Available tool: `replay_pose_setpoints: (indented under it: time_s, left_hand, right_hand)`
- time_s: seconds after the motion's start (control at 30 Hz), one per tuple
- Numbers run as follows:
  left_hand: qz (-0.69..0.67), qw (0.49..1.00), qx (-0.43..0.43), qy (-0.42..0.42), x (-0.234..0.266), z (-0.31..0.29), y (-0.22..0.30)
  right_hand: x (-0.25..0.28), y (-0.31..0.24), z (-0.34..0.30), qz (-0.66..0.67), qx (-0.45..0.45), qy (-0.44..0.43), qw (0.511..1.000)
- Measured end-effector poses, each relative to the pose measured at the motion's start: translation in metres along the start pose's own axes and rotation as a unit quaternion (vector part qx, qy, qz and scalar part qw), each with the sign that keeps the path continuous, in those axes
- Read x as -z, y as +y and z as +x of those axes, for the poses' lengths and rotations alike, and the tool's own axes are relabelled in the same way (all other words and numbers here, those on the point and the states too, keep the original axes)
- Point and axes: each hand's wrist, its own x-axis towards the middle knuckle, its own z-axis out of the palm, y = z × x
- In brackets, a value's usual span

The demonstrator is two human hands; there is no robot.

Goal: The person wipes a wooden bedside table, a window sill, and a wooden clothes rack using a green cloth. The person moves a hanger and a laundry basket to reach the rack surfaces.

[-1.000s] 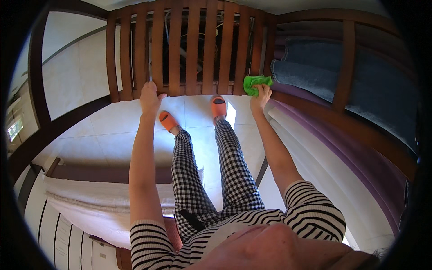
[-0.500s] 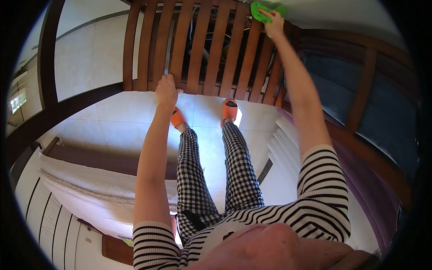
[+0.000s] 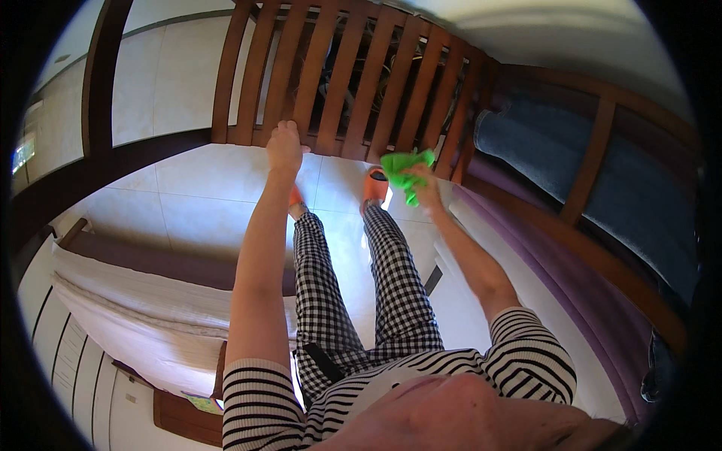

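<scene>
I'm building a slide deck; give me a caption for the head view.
Left hand at the wooden slats, right hand holding a green cloth.

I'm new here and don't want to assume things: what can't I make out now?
In the head view:
Cables: mostly hidden by wooden slats and shadow.
Left orange slipper: partly covered by the left forearm.
Right hand: blurred where it grips the green cloth.
Denim: right end cut off by the picture's dark rim.

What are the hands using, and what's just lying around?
In use:
- Green cloth, held in the right hand
- Brown wooden slats, with the left hand on their near edge

Just there:
- Blue denim, on the right
- Purple fabric, also on the right
- Whitish cloth, lower left
</scene>
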Motion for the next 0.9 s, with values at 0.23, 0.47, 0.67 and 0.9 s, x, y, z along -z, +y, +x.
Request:
replay_pose_setpoints:
  time_s: [0.23, 0.47, 0.67, 0.9]
  left_hand:
    - [-0.012, 1.000, 0.006, 0.004, 0.000, -0.002, 0.001]
    - [-0.011, 0.999, -0.021, 0.024, -0.003, -0.002, -0.004]
    - [-0.018, 0.999, -0.012, 0.031, -0.004, -0.005, -0.003]
    - [-0.134, 0.988, -0.010, 0.075, 0.013, -0.030, -0.054]
  right_hand:
    - [0.094, -0.151, 0.244, -0.154, 0.359, 0.253, 0.885]
    - [-0.008, -0.125, 0.238, -0.123, 0.221, 0.183, 0.950]
    - [-0.080, -0.073, 0.045, -0.164, 0.207, 0.038, 0.964]
    - [-0.024, -0.102, 0.067, 0.127, -0.026, -0.112, 0.985]
